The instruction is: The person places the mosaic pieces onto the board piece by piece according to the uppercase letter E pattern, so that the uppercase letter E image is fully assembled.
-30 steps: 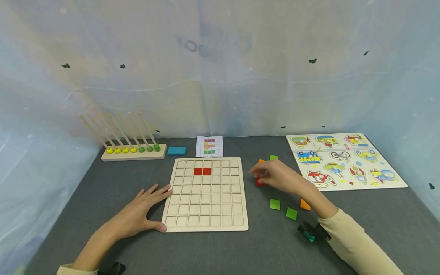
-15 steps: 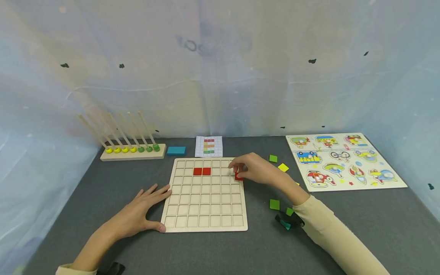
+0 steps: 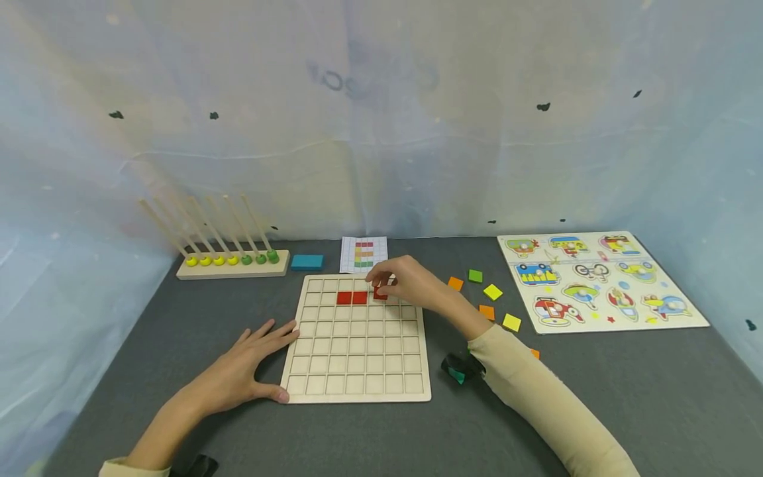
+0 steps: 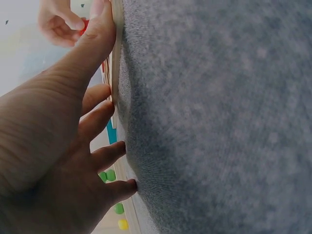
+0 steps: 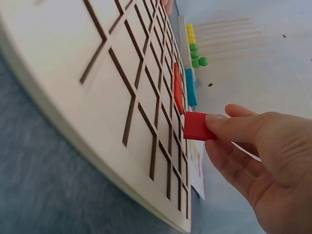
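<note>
"What do you see of the room?"

"A pale, creased curtain [image 3: 453,179] behind and to both sides, dotted with small black marks [image 3: 543,107]. It meets the far edge of a dark grey table [image 3: 465,434]; up close the top looks like fabric."

"And the hands?"

"The left hand [image 3: 253,361] lies with fingers spread, thumb on the near left corner of the board [image 3: 356,346], fingertips along its left edge. The right hand [image 3: 408,281] pinches a red tile [image 5: 197,126] between thumb and fingers, over the board's far part, just right of two red tiles [image 3: 344,298] set in squares. Whether it touches the wood, I can't tell."

"What else is on the table?"

"Far left, a bead stand [image 3: 232,270], then a blue block [image 3: 307,262]. A printed card [image 3: 363,255] lies just beyond the board. To the right, loose tiles [image 3: 511,322] in orange, yellow and green, some behind the sleeve [image 3: 548,391]; farther right, a vehicle puzzle [image 3: 603,291]."
</note>
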`<action>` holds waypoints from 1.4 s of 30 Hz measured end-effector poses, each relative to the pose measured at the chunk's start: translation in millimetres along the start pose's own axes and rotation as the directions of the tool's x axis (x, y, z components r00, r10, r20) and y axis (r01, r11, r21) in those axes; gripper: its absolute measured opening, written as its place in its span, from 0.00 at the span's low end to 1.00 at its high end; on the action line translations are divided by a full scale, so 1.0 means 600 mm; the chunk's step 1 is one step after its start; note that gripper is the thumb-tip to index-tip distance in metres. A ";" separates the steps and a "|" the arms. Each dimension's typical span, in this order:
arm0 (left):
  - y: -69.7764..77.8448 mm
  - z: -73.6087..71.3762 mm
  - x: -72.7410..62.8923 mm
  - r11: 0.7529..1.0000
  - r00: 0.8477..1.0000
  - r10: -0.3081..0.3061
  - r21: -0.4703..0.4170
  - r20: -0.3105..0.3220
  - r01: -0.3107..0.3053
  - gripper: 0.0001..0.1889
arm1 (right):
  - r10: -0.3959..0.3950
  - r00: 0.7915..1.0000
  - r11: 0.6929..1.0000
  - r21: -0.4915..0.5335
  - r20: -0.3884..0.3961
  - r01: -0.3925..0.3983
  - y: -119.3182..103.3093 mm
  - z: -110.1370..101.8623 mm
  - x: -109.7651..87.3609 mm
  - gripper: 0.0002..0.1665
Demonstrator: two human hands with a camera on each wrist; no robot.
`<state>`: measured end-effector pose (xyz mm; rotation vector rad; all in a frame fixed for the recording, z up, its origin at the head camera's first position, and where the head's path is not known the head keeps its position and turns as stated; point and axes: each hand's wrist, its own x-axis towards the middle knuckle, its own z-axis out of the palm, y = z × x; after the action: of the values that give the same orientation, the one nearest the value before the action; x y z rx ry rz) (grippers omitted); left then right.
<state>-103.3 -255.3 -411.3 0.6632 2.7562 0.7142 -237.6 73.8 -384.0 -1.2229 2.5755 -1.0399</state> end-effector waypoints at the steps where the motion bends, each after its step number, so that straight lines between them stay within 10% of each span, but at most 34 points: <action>1: 0.000 0.001 0.000 1.000 1.000 -0.001 -0.001 0.000 0.001 0.55 | 0.004 1.000 1.000 0.007 0.006 -0.004 0.001 0.003 0.004 0.14; 23: -0.001 0.002 0.000 1.000 1.000 0.005 -0.005 -0.010 -0.005 0.55 | 0.067 0.992 0.997 0.017 0.104 -0.070 0.010 0.015 0.010 0.13; 42: -0.001 0.000 -0.002 1.000 1.000 0.007 -0.007 -0.004 -0.007 0.56 | 0.200 0.980 0.976 -0.092 0.013 -0.198 0.069 -0.132 -0.131 0.20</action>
<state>-102.6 -256.0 -411.4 0.6714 2.7546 0.7272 -240.4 191.3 -364.3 -0.9619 2.6867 -0.8738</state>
